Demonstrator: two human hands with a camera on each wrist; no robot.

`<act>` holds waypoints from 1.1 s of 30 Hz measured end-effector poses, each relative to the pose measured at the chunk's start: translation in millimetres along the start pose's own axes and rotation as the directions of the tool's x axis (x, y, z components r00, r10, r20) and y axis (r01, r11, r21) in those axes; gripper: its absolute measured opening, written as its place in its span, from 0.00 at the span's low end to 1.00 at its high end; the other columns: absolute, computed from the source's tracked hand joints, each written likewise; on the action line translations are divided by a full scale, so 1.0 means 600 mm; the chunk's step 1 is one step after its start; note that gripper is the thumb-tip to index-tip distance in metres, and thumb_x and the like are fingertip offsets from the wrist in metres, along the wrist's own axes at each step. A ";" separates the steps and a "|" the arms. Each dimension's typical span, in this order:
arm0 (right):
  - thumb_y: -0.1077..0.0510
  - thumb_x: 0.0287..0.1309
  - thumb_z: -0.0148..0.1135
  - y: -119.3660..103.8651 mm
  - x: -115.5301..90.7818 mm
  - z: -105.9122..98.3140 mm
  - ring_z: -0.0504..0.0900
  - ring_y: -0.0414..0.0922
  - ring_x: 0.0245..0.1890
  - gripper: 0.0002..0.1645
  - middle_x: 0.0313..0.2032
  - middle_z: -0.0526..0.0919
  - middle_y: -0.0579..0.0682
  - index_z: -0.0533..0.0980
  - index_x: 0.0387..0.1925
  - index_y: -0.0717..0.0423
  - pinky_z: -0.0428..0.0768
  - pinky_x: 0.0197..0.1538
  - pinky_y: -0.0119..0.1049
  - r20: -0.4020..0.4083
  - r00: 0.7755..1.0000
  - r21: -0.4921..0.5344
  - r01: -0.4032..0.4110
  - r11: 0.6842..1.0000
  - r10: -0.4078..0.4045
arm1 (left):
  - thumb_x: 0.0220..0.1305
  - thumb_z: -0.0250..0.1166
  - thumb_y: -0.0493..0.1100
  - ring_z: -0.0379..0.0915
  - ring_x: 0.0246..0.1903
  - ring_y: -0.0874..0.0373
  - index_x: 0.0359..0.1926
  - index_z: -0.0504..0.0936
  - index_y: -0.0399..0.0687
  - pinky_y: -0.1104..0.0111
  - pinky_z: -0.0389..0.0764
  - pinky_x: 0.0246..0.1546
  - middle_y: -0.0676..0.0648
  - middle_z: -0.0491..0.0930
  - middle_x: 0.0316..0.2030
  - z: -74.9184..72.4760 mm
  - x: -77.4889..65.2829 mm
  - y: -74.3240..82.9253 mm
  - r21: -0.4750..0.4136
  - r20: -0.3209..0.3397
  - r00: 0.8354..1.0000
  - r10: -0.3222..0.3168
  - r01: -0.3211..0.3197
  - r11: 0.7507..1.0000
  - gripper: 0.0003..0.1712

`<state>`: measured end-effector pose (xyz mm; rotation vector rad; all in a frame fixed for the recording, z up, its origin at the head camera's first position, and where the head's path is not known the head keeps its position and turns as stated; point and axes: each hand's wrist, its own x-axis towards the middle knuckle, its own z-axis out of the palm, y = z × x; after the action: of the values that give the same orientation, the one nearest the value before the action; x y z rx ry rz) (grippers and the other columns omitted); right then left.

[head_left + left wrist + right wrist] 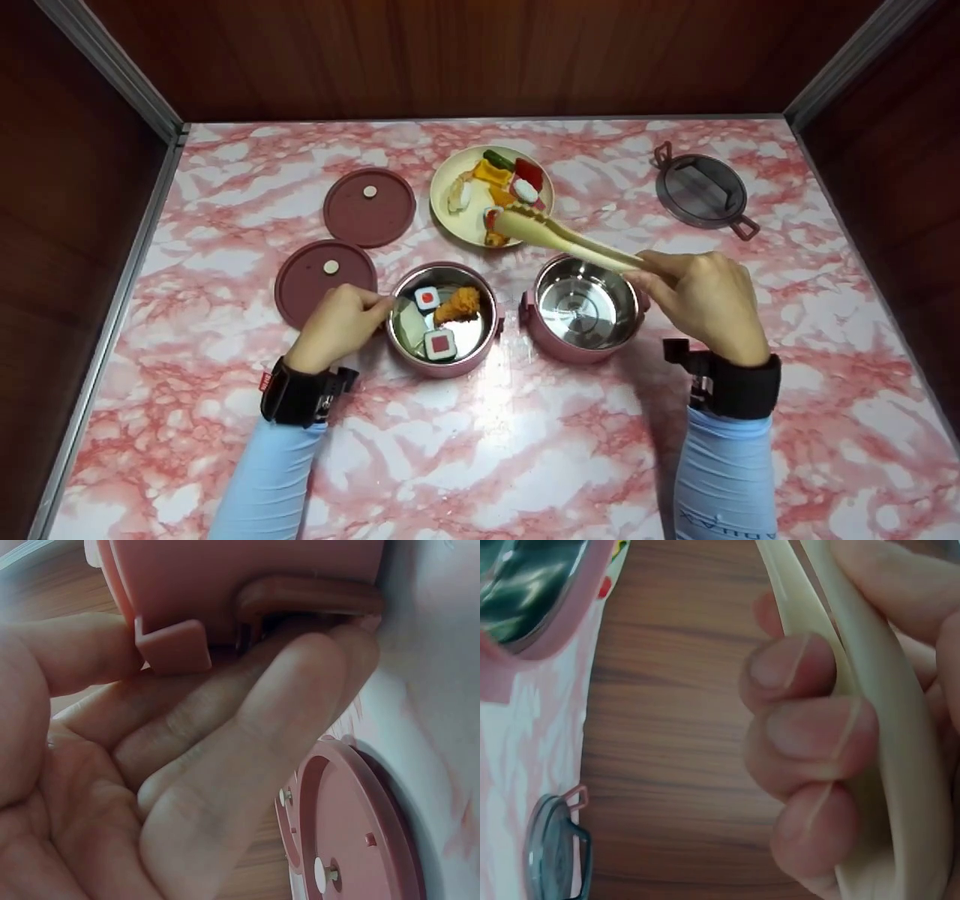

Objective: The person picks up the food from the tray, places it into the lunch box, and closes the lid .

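Note:
My left hand point(341, 322) grips the side handle point(315, 594) of the left pink pot point(442, 370), fingers tucked beneath it and thumb near a small tab point(176, 647). Inside that pot lie two toy sushi rolls point(439, 345), a fried drumstick point(459, 304) and a pale green piece point(410, 326). Cream tongs point(574, 241) are held in my right hand point(705, 300), its fingers curled round their arms. The tongs' tips overlap a sushi roll point(491, 217) at the front of the cream plate point(441, 214), which bears several toy foods.
A second pink pot point(559, 346), with nothing inside, stands below the tongs. Two dark red lids point(367, 217) with pale knobs lie left of the plate. At the back right sits a grey lid-like piece point(701, 195) with reddish handles. Wooden walls point(480, 60) border the marbled table.

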<state>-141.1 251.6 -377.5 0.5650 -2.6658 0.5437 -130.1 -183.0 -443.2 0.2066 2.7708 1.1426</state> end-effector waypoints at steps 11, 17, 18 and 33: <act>0.45 0.57 0.71 -0.040 0.002 0.013 0.66 0.37 0.14 0.09 0.17 0.76 0.38 0.87 0.34 0.42 0.64 0.18 0.36 0.140 0.981 0.036 0.131 0.991 -0.134 | 0.72 0.60 0.50 0.56 0.13 0.61 0.12 0.74 0.46 0.69 0.57 0.16 0.57 0.60 0.10 0.001 0.000 0.000 0.005 0.013 1.000 -0.001 0.001 1.000 0.29; 0.43 0.57 0.71 -0.060 -0.001 0.015 0.67 0.37 0.14 0.09 0.16 0.73 0.38 0.84 0.29 0.41 0.66 0.16 0.38 0.180 0.964 0.021 0.194 0.981 -0.195 | 0.72 0.60 0.49 0.56 0.13 0.61 0.11 0.72 0.49 0.70 0.56 0.15 0.56 0.60 0.10 0.000 0.000 0.001 -0.003 0.019 1.000 -0.013 0.013 1.000 0.29; 0.42 0.56 0.71 -0.063 -0.001 0.015 0.68 0.38 0.14 0.10 0.16 0.74 0.39 0.85 0.30 0.41 0.67 0.16 0.39 0.186 0.962 0.013 0.203 0.979 -0.202 | 0.72 0.60 0.49 0.56 0.13 0.61 0.12 0.73 0.48 0.70 0.56 0.15 0.56 0.60 0.10 -0.001 0.000 0.001 -0.002 0.018 1.000 -0.014 0.014 1.000 0.29; 0.38 0.54 0.71 -0.095 -0.003 0.015 0.73 0.43 0.14 0.16 0.17 0.79 0.45 0.88 0.39 0.42 0.71 0.17 0.45 0.282 0.944 -0.060 0.194 0.979 -0.170 | 0.71 0.60 0.48 0.58 0.13 0.60 0.11 0.72 0.48 0.69 0.58 0.16 0.57 0.60 0.10 0.000 0.000 0.002 0.006 0.006 1.000 -0.007 0.007 1.000 0.29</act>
<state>-116.1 200.1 -369.2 0.9102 -2.8373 0.3125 -129.9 -182.4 -442.4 0.2006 2.7680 1.1301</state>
